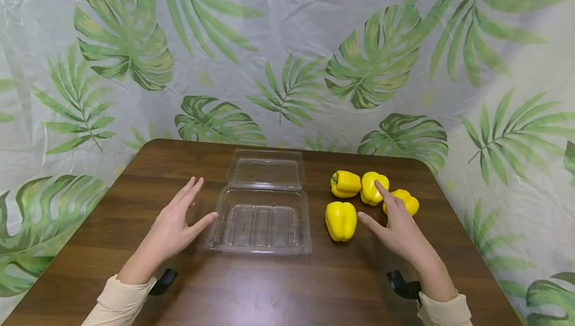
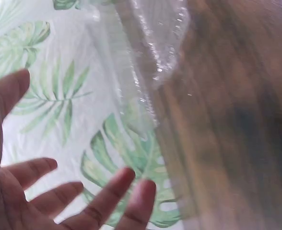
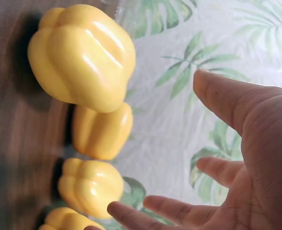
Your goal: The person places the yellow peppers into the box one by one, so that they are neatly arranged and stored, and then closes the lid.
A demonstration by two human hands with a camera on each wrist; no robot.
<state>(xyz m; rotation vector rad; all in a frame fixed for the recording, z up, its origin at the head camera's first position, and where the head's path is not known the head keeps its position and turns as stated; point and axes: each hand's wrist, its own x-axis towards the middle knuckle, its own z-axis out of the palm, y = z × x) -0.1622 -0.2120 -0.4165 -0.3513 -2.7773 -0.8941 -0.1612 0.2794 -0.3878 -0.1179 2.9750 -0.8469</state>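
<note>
A clear plastic clamshell container (image 1: 262,226) lies on the table with its lid (image 1: 268,167) folded back, away from me. Just left of it hovers my left hand (image 1: 172,223), fingers extended and thumb near the container's left rim. Several yellow bell peppers lie to the right. The nearest pepper (image 1: 341,221) is beside my right thumb; a pepper with a green stem (image 1: 346,184) and another pepper (image 1: 372,189) are behind it. My right hand (image 1: 402,228) is spread above the table, partly hiding the rightmost pepper (image 1: 408,201). Both hands hold nothing.
The dark wooden table (image 1: 251,291) has rounded far corners. Behind it hangs a pale cloth (image 1: 296,26) printed with green leaves. A black strap piece (image 1: 163,282) shows at the left wrist and another black piece (image 1: 404,286) at the right.
</note>
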